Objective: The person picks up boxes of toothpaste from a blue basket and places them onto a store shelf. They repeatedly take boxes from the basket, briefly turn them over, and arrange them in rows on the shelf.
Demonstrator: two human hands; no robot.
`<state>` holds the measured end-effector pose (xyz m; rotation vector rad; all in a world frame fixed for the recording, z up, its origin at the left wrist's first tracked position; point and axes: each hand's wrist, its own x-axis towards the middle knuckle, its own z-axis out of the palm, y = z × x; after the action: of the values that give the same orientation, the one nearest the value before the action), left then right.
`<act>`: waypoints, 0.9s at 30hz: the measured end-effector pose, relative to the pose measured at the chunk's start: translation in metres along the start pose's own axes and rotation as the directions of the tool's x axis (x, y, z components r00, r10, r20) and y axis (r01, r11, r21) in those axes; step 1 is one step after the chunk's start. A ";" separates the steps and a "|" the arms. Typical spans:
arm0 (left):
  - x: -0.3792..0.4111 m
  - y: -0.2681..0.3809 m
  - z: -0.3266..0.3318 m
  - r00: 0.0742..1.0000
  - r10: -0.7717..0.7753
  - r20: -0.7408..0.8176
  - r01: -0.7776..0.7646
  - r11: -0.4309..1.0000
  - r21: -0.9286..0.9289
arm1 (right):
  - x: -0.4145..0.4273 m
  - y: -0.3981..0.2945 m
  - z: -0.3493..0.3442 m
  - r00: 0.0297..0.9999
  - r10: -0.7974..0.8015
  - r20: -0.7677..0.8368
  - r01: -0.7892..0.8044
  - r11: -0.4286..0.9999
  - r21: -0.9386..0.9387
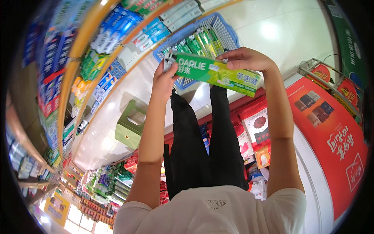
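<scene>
A green Darlie toothpaste box (pixel 217 73) is held level across the front of me, its printed face up. My left hand (pixel 168 71) grips its left end, where a crumpled grey and dark piece also shows between the fingers; I cannot tell what that piece is. My right hand (pixel 245 60) rests along the box's upper edge towards the right end, thumb on the front face and fingers behind. Just beyond the box, on the floor, stands a blue plastic basket (pixel 232 32) holding several green and yellow-green toothpaste packs (pixel 195 45).
Shop shelves (pixel 128 38) with toothpaste boxes run along the left. A green plastic stool (pixel 128 131) stands on the tiled floor near them. Red packages (pixel 254 117) lie by my legs, and a red-covered display (pixel 327 131) curves along the right.
</scene>
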<state>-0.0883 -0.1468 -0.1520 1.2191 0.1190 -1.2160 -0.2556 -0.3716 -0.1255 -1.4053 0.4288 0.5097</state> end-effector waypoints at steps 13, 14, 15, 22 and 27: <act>-0.259 0.197 0.022 0.782 0.580 -0.228 -0.600 0.800 -0.026 | -0.131 -0.246 0.166 0.735 -0.463 -0.496 0.650 0.691 0.318; -0.276 0.207 0.023 0.756 0.615 -0.223 -0.635 0.773 -0.021 | -0.135 -0.258 0.175 0.710 -0.513 -0.482 0.686 0.658 0.311; -0.290 0.215 0.022 0.728 0.650 -0.217 -0.668 0.744 -0.015 | -0.139 -0.268 0.182 0.692 -0.539 -0.481 0.704 0.650 0.285; -0.360 0.234 0.018 0.547 0.793 -0.268 -0.821 0.571 0.015 | -0.142 -0.317 0.207 0.674 -0.636 -0.376 0.738 0.602 0.304; -0.382 0.232 0.019 0.476 0.843 -0.251 -0.862 0.504 0.056 | -0.154 -0.337 0.212 0.609 -0.723 -0.327 0.792 0.581 0.188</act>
<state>-0.0845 0.0486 0.2500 1.1161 -0.2542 -0.1438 -0.1920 -0.2039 0.2616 -1.1848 0.0259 -0.4317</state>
